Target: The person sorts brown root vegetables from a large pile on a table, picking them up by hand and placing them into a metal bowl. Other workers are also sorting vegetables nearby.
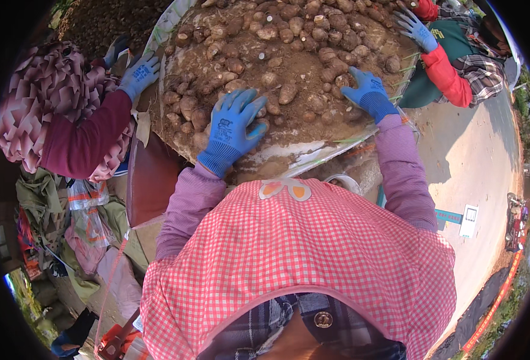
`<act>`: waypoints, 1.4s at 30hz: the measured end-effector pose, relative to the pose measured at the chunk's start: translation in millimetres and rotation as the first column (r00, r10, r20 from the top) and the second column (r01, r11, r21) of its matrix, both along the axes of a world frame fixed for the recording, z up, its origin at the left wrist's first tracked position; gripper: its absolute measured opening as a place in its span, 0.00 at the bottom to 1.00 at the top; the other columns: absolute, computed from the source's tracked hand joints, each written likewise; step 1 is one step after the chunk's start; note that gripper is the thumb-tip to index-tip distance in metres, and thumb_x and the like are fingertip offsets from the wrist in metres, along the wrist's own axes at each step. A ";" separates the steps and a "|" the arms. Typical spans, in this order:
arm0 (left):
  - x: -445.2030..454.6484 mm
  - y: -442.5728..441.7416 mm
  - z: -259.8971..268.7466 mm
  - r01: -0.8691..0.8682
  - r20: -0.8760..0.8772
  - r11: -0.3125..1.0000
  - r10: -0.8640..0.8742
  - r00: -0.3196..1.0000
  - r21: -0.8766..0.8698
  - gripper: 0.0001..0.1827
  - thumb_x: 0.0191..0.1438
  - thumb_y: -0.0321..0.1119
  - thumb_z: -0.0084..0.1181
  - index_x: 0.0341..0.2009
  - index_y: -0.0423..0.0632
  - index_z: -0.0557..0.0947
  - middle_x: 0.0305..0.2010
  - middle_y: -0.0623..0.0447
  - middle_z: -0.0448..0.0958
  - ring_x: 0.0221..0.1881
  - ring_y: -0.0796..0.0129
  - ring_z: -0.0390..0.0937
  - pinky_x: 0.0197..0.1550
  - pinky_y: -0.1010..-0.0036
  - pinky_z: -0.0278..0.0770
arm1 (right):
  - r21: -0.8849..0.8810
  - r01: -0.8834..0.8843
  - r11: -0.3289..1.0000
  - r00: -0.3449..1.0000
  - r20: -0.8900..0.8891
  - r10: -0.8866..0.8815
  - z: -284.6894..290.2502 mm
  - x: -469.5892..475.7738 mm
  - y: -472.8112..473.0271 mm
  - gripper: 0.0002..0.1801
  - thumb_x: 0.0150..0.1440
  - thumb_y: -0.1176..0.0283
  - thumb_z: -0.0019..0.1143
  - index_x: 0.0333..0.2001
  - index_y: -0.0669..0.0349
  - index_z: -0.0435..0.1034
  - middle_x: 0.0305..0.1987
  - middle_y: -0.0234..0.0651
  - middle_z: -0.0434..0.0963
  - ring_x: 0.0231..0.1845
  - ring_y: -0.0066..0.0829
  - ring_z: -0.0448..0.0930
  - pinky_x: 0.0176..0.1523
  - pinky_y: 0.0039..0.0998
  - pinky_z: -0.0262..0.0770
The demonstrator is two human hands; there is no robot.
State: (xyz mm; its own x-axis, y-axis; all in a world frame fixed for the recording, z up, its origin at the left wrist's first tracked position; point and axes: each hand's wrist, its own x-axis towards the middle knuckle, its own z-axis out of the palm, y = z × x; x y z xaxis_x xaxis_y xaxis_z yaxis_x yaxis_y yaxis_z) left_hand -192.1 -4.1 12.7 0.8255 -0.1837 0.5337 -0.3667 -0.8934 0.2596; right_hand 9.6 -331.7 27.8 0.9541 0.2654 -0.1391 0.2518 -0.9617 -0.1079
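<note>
Both my hands wear blue gloves and rest at the near part of a soil-covered sorting table (310, 150) heaped with brown taro-like corms (287, 93). My left hand (234, 123) lies palm down, fingers spread, over corms at the left of centre; what is under the palm is hidden. To the right, my right hand (367, 92) has its thumb and fingers apart beside a round corm (342, 81), its fingertips near or on it. Neither hand shows a clear grip. A few corms show pale cut ends.
A co-worker's gloved hand (139, 75) is at the table's left edge, another co-worker's gloved hand (415, 30) at its upper right. A dark red panel (152, 180) stands left below the table. A white bucket (345, 182) sits under the near edge. Sacks (120, 279) lie lower left.
</note>
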 end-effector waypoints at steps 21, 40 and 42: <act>-31.7 21.8 7.5 -0.097 -0.284 0.790 -0.100 0.954 -0.605 0.21 0.56 0.32 0.64 0.55 0.48 0.82 0.49 0.48 0.83 0.52 0.54 0.80 0.56 0.61 0.76 | -0.003 -0.041 0.999 0.975 -0.218 0.039 16.5 88.5 106.9 0.41 0.56 0.43 0.65 0.65 0.56 0.66 0.65 0.43 0.74 0.65 0.40 0.75 0.69 0.42 0.71; 43.1 -58.9 -23.3 -0.028 -0.124 0.325 -0.279 0.952 -0.945 0.30 0.60 0.40 0.58 0.63 0.40 0.69 0.55 0.46 0.74 0.56 0.56 0.74 0.61 0.58 0.71 | 0.901 -0.138 0.412 0.972 0.202 -0.116 2.3 -122.2 144.8 0.24 0.60 0.59 0.64 0.53 0.63 0.69 0.51 0.47 0.77 0.52 0.42 0.80 0.54 0.38 0.76; 40.8 -64.5 -21.2 -0.242 -0.267 0.119 -0.286 0.920 -0.963 0.27 0.68 0.50 0.50 0.60 0.41 0.72 0.52 0.50 0.75 0.53 0.64 0.75 0.58 0.63 0.74 | 0.896 -0.143 0.420 0.971 0.209 -0.114 7.0 -125.6 145.2 0.21 0.61 0.58 0.64 0.48 0.63 0.70 0.45 0.47 0.78 0.46 0.41 0.82 0.48 0.38 0.77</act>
State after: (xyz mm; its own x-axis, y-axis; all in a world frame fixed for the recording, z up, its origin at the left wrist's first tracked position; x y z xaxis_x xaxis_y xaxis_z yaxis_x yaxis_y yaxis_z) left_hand -151.3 -68.6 -8.5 0.9682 0.2494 -0.0216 -0.0415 0.2450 0.9686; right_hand -116.0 -186.5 34.8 0.9151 0.1278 0.3824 0.4027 -0.3360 -0.8514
